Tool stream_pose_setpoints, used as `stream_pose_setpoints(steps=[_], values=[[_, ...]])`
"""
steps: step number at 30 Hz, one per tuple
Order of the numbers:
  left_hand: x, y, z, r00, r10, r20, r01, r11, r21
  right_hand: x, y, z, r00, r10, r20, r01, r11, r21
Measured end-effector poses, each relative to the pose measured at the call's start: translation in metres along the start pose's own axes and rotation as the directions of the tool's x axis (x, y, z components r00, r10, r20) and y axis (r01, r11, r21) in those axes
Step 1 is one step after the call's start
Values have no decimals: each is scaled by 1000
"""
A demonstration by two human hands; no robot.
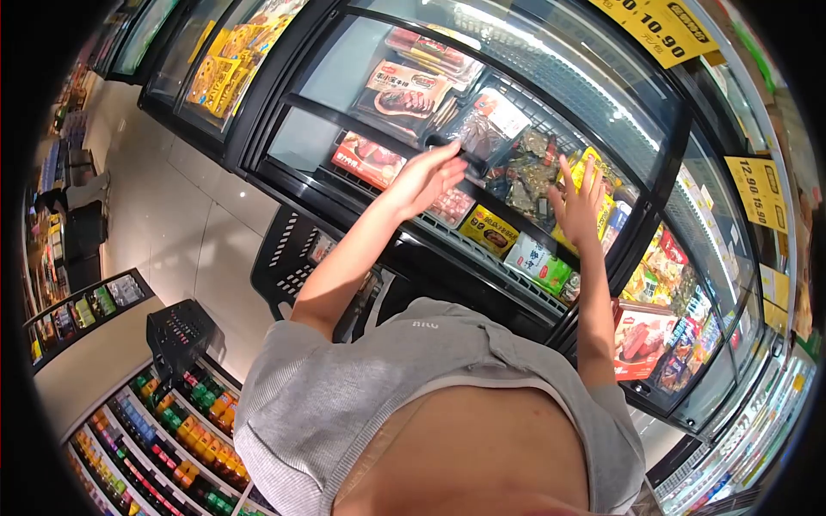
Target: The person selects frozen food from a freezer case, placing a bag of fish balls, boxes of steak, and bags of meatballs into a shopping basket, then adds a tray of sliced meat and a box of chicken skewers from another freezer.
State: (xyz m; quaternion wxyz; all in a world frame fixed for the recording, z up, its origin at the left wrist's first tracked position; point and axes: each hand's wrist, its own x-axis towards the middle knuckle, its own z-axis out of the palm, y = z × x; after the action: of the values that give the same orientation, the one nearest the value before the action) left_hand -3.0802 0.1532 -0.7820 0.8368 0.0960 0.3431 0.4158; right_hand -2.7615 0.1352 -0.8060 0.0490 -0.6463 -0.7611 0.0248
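My left hand (pixel 430 179) is over the chest freezer, its fingers spread beside a dark handle (pixel 470 162) on the sliding glass lid; whether it touches the handle I cannot tell. Farther right, my right hand (pixel 581 202) reaches over the freezer with fingers apart, at a yellow package (pixel 613 222). Between the hands lie dark frozen packs (pixel 527 176). Boxed meat (pixel 404 90) and a clear pack with a white label (pixel 495 120) sit behind my left hand. Nearer the front edge are a yellow box (pixel 489 230) and a green and white bag (pixel 538 260).
A black shopping basket or cart (pixel 297 258) stands against the freezer at left. Another freezer section with a red box (pixel 644 340) is at right. Yellow price signs (pixel 658 30) hang above. Shelves of bottles (pixel 194 430) stand at lower left, beside tiled floor (pixel 185 215).
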Motion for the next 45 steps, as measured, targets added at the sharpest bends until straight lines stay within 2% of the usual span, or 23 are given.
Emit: stream_pose_setpoints(steps=[3, 5, 6, 9, 12, 16, 18, 19, 20, 22, 24, 25, 28, 29, 32, 33, 34, 36, 38, 41, 42, 44, 45], values=[[40, -6, 1, 990, 124, 60, -126, 992, 19, 22, 8, 0, 997, 34, -76, -38, 998, -56], [46, -8, 19, 982, 186, -34, -182, 977, 111, 24, -2, -15, 996, 10, -85, -22, 989, -145], [44, -9, 26, 970, 212, -116, -195, 970, 147, 17, -12, -30, 999, -4, -47, 3, 1000, -20], [51, -22, 16, 958, 283, -52, -272, 950, 154, -24, -26, -69, 1000, -1, 19, -6, 941, 338], [55, -53, 10, 909, 407, -91, -374, 893, 250, -87, 29, -83, 982, 116, -151, -84, 975, 205], [33, -123, 25, 925, 375, -58, -311, 835, 453, -199, 146, -126, 779, 431, -455, -376, 902, 212], [7, -151, 58, 994, 112, -3, -91, 821, 563, -260, 199, -124, 618, 701, -357, -623, 713, 321], [20, -182, 45, 993, 50, 111, -109, 773, 625, -290, 228, -115, 513, 804, -301, -715, 594, 370], [0, -195, 69, 992, 20, 125, -106, 673, 732, -325, 275, -90, 529, 842, -111, -782, 534, 321], [-20, -217, 103, 955, -257, 150, 13, 540, 842, -357, 280, -66, 511, 860, -7, -798, 477, 367], [-35, -233, 134, 864, -456, 215, 54, 508, 860, -364, 251, -74, 490, 872, 15, -719, 394, 572], [-32, -253, 135, 881, -443, 165, 74, 474, 877, -367, 253, -71, 508, 861, -5, -708, 421, 567], [-37, -281, 157, 879, -454, 144, 78, 435, 897, -365, 225, -97, 462, 859, 219, -812, 310, 494], [-42, -280, 168, 894, -439, 85, 88, 358, 929, -373, 226, -88, 557, 817, 151, -757, 424, 497], [-50, -286, 177, 948, -295, 122, 8, 405, 914, -396, 216, -59, 645, 749, -154, -544, 591, 596], [-35, -303, 161, 930, -273, 246, -108, 437, 893, -401, 211, -68, 595, 789, 152, -670, 382, 637], [-22, -318, 150, 939, -215, 267, -199, 292, 935, -399, 202, -69, 613, 772, 167, -568, 284, 772], [-17, -338, 138, 846, -187, 499, -504, 21, 863, -395, 184, -70, 648, 736, 195, -319, 30, 947], [-42, -337, 166, 953, -96, 287, -280, 77, 957, -386, 171, -78, 561, 804, 195, -478, 122, 870], [-48, -343, 170, 950, -188, 248, -245, 37, 969, -387, 185, -60, 568, 811, 143, -587, 277, 760], [-47, -345, 168, 946, -216, 243, -244, 23, 970, -384, 182, -67, 526, 831, 179, -648, 256, 718], [-49, -352, 164, 953, -155, 260, -241, 133, 961, -382, 173, -80, 429, 871, 238, -760, 206, 616], [-52, -352, 163, 951, -151, 269, -240, 190, 952, -383, 170, -80, 381, 911, 157, -789, 232, 569]])
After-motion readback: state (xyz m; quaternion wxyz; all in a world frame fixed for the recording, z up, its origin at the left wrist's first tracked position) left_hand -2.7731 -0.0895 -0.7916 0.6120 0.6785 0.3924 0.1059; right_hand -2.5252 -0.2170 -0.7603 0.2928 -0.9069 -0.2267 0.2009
